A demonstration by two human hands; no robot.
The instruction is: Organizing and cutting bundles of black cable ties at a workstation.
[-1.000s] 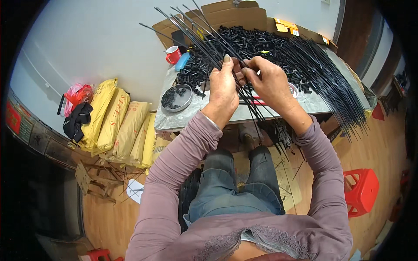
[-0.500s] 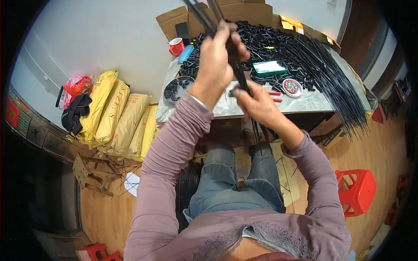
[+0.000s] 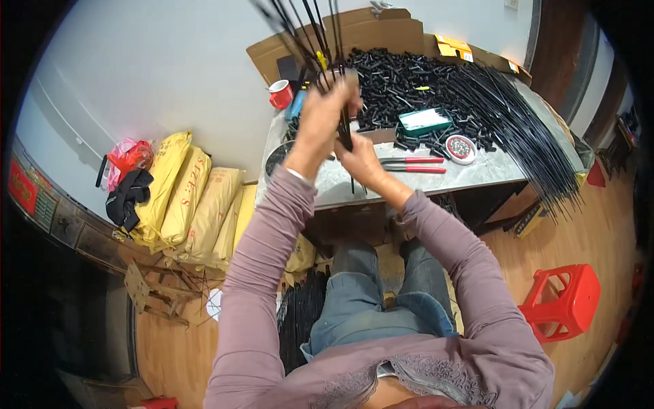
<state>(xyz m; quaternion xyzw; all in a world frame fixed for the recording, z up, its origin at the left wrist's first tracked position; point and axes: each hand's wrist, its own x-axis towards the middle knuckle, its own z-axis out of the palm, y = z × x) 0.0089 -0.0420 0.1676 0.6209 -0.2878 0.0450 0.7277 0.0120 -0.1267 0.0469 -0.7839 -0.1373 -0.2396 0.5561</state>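
My left hand [image 3: 319,123] is closed around a bundle of thin black rods [image 3: 317,28], which fan apart above it toward the top of the view. Lower on the same bundle, my right hand [image 3: 362,162] grips it, and a few dark ends poke down below that hand. Motion smears the left fingers and the upper rods. Both hands are over the near left part of the table [image 3: 409,187]. Just right of my right hand lie pliers with red handles [image 3: 419,161].
Short black tubes [image 3: 388,82] are heaped on the table, with long black rods [image 3: 524,129] at right. A green tray [image 3: 424,121], a round dish [image 3: 461,149] and a red mug [image 3: 279,94] stand there. Yellow sacks [image 3: 187,184] lean left; a red stool [image 3: 562,300] stands right.
Both hands have moved down in the view and to the left with the bundle. The rods' upper ends, close together before, now spread apart. The view has shifted slightly.
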